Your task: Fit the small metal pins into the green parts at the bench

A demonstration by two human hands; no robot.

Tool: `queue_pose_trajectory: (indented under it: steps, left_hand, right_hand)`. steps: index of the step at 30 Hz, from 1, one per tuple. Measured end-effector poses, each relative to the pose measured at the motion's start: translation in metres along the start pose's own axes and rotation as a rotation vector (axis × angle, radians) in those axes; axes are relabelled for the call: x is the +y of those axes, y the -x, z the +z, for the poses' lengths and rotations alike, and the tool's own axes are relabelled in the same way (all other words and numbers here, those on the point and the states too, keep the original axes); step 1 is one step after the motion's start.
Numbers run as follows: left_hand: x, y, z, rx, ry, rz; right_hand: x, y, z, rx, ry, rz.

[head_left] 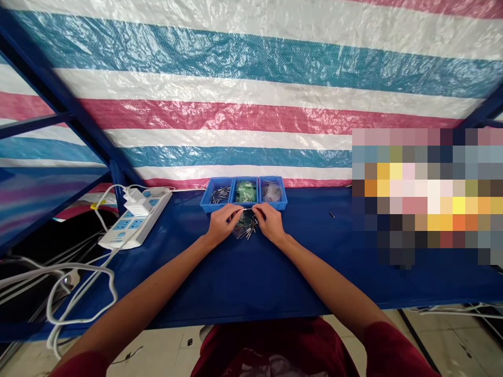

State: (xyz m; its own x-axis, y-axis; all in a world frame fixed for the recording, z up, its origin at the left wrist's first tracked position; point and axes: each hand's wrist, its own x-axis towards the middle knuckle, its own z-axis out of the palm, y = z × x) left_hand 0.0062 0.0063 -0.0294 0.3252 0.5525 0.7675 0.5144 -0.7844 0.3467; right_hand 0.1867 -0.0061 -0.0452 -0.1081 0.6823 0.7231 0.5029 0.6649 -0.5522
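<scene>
Both hands meet just in front of three blue bins. A thin metallic piece (247, 209) spans the gap between them. My left hand (225, 224) pinches its left end, and my right hand (269, 223) pinches the right end. Beneath and between the hands lies a loose pile of slim metal pieces (247, 229), partly on a clear plastic bag. The left bin (205, 201) holds dark metal pins, the middle bin (246, 203) holds greenish bags with small parts, and the right bin (284, 201) holds clear plastic bags.
A white power strip (135, 233) with a plugged-in adapter stands left on the blue table (267, 283). White cables (84, 267) loop over the left edge. One small dark pin (332, 214) lies to the right, near a pixelated area. Striped sheeting hangs behind.
</scene>
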Motion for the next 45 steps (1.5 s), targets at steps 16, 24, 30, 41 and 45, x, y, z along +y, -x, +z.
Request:
queue_pose_trajectory:
  steps: [16,24,30,41,45]
  left_hand:
    - [0.011,-0.001,-0.002,0.053,0.427,-0.423]
    - [0.009,-0.002,0.001,0.058,0.608,-0.543]
    - [0.018,-0.002,-0.002,0.072,0.641,-0.539]
    - [0.014,-0.001,-0.006,-0.050,0.223,-0.329]
    - [0.015,-0.002,-0.007,-0.044,0.219,-0.337]
  right_hand:
    - [-0.008,0.003,-0.001,-0.024,-0.045,0.106]
    - [-0.013,0.005,0.001,-0.060,-0.076,0.093]
    - [-0.014,0.004,0.001,-0.051,-0.057,0.097]
    - [-0.012,0.003,-0.002,0.035,-0.042,0.126]
    - [-0.013,0.003,-0.003,0.039,-0.033,0.118]
